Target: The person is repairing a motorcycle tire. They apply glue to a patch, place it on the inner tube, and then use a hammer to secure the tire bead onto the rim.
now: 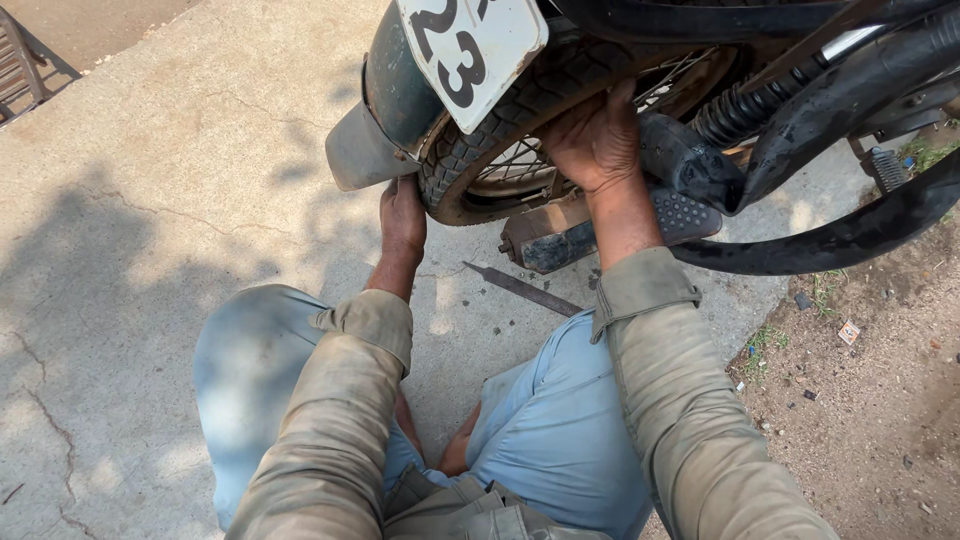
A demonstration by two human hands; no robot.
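Both hands are on the rear tyre [520,110] of the motorbike, which stands straight ahead of my knees and a little above them. My left hand [402,215] is low, pressed against the tread at the bottom edge just under the mudguard [365,150]; its fingers curl out of sight beneath the rubber, so I cannot tell how tightly they close. My right hand [595,140] is higher and further in, palm flat on the sidewall with fingers spread up over the tread, gripping rather than clenched. The wheel runs edge-on away from me, so my hands sit on either side of it, the left nearer my body. A white plate [470,50] covers the top of the tyre, and the spokes [515,160] show only in a narrow gap. A thin metal bar [525,290] lies on the concrete [180,200] between my knees and the wheel, untouched.
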